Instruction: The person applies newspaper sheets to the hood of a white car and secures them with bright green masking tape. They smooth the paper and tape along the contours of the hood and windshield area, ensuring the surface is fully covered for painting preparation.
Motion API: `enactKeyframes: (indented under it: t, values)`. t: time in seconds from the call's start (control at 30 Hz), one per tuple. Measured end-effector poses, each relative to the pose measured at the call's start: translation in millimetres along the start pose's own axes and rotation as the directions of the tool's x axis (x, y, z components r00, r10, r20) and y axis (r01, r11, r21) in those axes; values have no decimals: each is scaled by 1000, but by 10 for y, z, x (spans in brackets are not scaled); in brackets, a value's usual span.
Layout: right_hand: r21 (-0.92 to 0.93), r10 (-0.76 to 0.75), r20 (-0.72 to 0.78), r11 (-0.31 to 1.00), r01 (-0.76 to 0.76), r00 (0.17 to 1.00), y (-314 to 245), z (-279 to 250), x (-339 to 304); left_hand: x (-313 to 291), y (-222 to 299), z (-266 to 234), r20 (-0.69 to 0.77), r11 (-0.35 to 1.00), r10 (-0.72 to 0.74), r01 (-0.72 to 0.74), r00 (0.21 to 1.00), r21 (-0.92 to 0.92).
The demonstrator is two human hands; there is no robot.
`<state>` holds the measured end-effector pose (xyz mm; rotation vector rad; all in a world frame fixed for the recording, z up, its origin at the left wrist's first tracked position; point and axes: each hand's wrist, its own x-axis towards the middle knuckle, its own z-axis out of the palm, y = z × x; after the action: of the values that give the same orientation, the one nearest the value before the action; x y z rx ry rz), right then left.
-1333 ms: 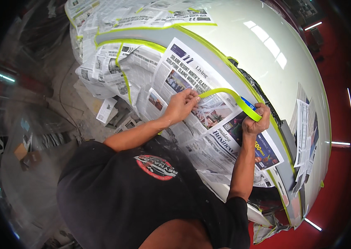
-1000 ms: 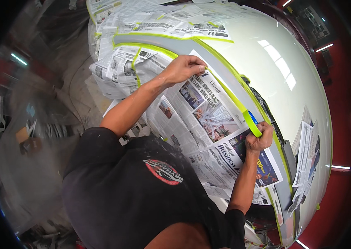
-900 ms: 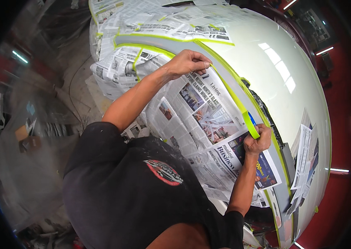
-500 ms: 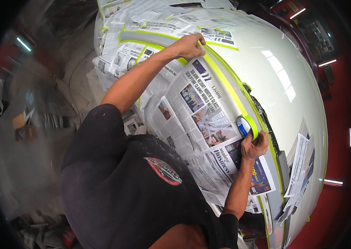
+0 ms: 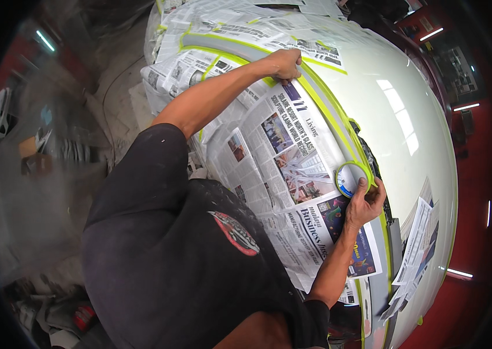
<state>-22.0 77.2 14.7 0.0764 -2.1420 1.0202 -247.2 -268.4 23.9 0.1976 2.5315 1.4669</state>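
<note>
"Where's the roll [image 5: 345,182]?"
"At the newspaper's [image 5: 299,131] three o'clock, pinched in the right hand [image 5: 366,205]. The left hand [image 5: 285,65] curls at twelve, grip unclear."
"Risk?"
"Uneven pull could crease the strip [image 5: 325,112]."

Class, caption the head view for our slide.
Right hand holds a tape roll; its yellow-green strip runs along newspaper to the left hand.

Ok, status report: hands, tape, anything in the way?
Left hand at top edge of newspaper; right hand gripping yellow-green tape roll. Tape strip running between hands. Other sheets on white panel, clear of both.
</note>
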Motion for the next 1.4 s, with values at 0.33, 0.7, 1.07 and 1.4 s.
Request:
enactKeyframes:
  t: [0.33,0.7,1.07,1.4]
  values:
    - [-94,-163,-31,983,159,986,-38,11,-17,27,-96,29,-89,995,49,-40,995,92]
    - [-167,-313,-15,937,306,950,-57,13,13,-268,-162,214,-340,858,391,-205,855,471]
    - [-136,-161,110,975,176,981,-300,-148,167,-817,-49,1255,-217,821,469,-332,856,464]
    - [-516,-22,663,711,477,749,-897,-606,249,-818,-6,1385,-275,814,435,-244,857,527]
